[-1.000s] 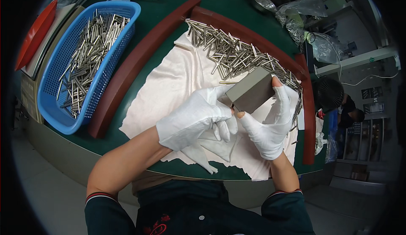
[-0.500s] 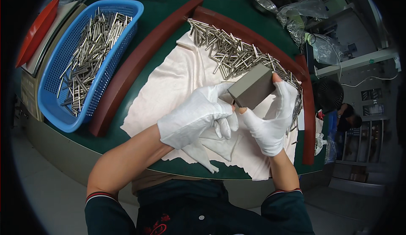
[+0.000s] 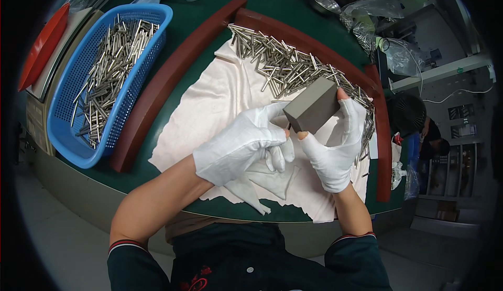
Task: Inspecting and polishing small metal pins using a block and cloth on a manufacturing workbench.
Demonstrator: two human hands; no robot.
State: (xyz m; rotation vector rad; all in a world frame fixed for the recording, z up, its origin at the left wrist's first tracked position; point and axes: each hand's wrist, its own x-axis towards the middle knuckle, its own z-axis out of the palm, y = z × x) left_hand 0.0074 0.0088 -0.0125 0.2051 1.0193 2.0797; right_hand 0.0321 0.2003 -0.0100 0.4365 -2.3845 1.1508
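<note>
Both my hands wear white gloves. My right hand (image 3: pixel 335 144) grips a grey rectangular block (image 3: pixel 313 111), holding it up over a pale cloth (image 3: pixel 209 107). My left hand (image 3: pixel 241 144) is closed beside the block's near end, its fingertips touching the block; what is between its fingers is hidden. Just beyond the block lies a heap of thin metal rods (image 3: pixel 283 65) spread on the cloth along a dark red curved rail (image 3: pixel 314 42).
A blue plastic basket (image 3: pixel 68 133) holding several more metal rods stands at the left on the green table (image 3: pixel 199 23). A second dark red rail (image 3: pixel 167 81) runs between basket and cloth. An orange tray (image 3: pixel 42 44) is at far left. Plastic bags and a metal bowl lie at the back.
The hands and the grey block have stayed in nearly the same place; the block has shifted very slightly. Nothing else moved.
</note>
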